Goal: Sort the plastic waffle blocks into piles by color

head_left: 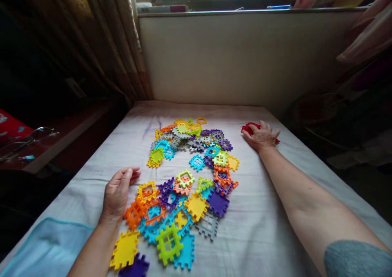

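A pile of flat plastic waffle-block tiles (186, 175) in yellow, orange, blue, purple, green and grey lies spread over a white sheet (260, 211) on a bed. My left hand (118, 192) rests on its edge on the sheet at the pile's left side, fingers loosely curled, holding nothing, next to an orange tile (134, 212). My right hand (261, 136) is stretched out to the far right of the pile and lies palm-down over red tiles (248, 128), which it partly hides.
A cream wall (239, 56) under a window sill stands behind the bed. A curtain (122, 40) hangs at the back left. A dark low shelf (61, 138) runs along the left. A light blue cloth (49, 248) lies at the near left corner.
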